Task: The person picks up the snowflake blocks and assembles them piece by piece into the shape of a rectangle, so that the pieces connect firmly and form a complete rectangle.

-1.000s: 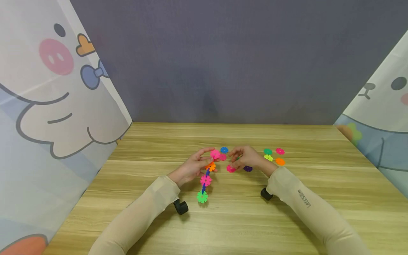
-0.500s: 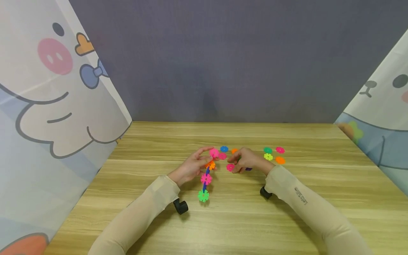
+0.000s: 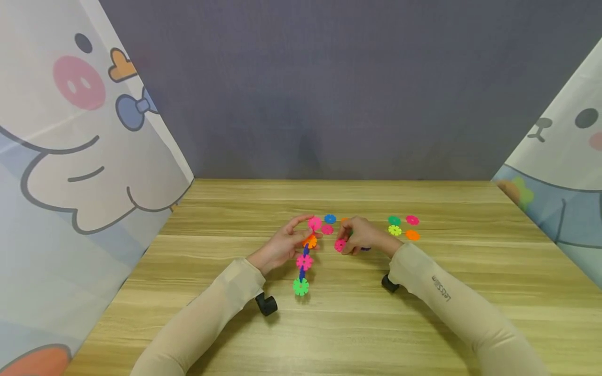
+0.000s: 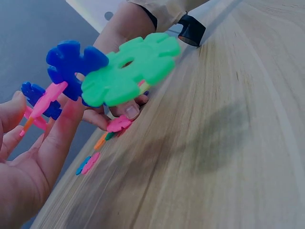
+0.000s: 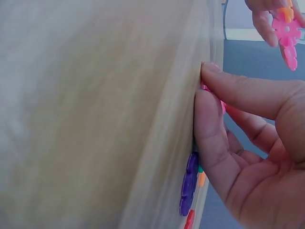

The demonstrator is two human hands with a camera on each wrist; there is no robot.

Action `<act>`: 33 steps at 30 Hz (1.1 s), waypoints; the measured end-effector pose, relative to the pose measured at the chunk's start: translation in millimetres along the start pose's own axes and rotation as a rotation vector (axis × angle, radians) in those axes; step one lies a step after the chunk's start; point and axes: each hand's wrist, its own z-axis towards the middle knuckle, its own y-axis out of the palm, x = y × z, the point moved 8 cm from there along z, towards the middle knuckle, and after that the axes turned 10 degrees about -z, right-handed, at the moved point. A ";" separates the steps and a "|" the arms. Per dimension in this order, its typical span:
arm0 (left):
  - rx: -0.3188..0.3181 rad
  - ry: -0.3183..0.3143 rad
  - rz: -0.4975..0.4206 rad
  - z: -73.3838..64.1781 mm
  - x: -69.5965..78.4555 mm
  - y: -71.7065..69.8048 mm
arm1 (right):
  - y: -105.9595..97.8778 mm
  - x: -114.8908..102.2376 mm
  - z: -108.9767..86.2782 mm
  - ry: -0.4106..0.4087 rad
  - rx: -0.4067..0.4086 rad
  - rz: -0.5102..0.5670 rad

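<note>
My left hand (image 3: 284, 244) holds a chain of interlocking snowflake discs by its upper end. The chain hangs toward me, with pink, orange and blue pieces, a pink disc (image 3: 304, 262) lower down and a green disc (image 3: 301, 286) at the end. In the left wrist view, the green disc (image 4: 131, 69) is joined to a blue disc (image 4: 71, 67), over the table. Between thumb and fingers, my right hand (image 3: 364, 234) pinches a loose pink snowflake disc (image 3: 340, 245) at the tabletop. Fingers mostly cover that disc in the right wrist view, where a purple disc (image 5: 189, 185) lies just beside them.
On the wooden table (image 3: 226, 313), a blue disc (image 3: 330, 219) and another pink disc (image 3: 327, 229) lie between the hands. Right of the right hand are green (image 3: 394, 221), yellow (image 3: 394, 230), orange (image 3: 412, 235) and pink (image 3: 412, 220) discs. A grey panel (image 3: 301, 104) stands behind.
My right hand's fingers have drawn in on the loose pink disc, which now stands tilted between them. The left hand and its chain have stayed nearly still.
</note>
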 end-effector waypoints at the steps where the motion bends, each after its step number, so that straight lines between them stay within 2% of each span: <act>1: 0.002 -0.002 0.003 -0.3 -0.3 -0.2 | 0.0 -0.8 -0.2 -0.004 0.003 -0.005; 4: 0.010 -0.005 0.010 -1.8 -0.7 -0.6 | 0.2 -2.6 -0.6 -0.025 0.007 -0.007; 9: 0.015 0.004 0.010 -3.6 0.8 -1.3 | 0.7 -2.6 -0.3 -0.057 0.017 0.064; 17: -0.021 0.021 0.004 -5.9 2.2 -0.9 | -2.4 -7.3 -6.8 -0.088 0.060 0.148; 26: 0.030 -0.001 0.021 -3.4 0.9 -1.8 | -10.9 -19.1 -15.8 -0.102 0.211 0.218; 33: 0.004 0.002 0.005 -1.6 0.3 1.3 | -19.3 -30.0 -21.1 -0.192 0.367 0.204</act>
